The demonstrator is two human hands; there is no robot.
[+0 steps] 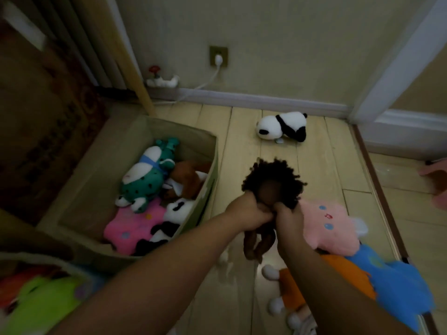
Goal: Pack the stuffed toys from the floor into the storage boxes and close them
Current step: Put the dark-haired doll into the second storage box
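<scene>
A dark brown doll with curly black hair [274, 182] hangs above the floor, right of the box. My left hand [244, 211] and my right hand [287, 218] both grip it at the neck and shoulders. The open olive fabric storage box [208, 189] at the left holds a green spotted toy [142, 180], a brown toy [188, 177], a pink star toy [135, 226] and a panda. On the floor lie a panda [283, 125] near the wall, a pale pink toy [329, 223], a blue toy [396, 284] and an orange toy [297, 291].
A second box [36, 259] at the lower left holds bright green and red toys. A large cardboard carton [41, 122] stands at the left. The wall has a socket with a white plug [218, 58]. A door frame [396, 64] rises at the right.
</scene>
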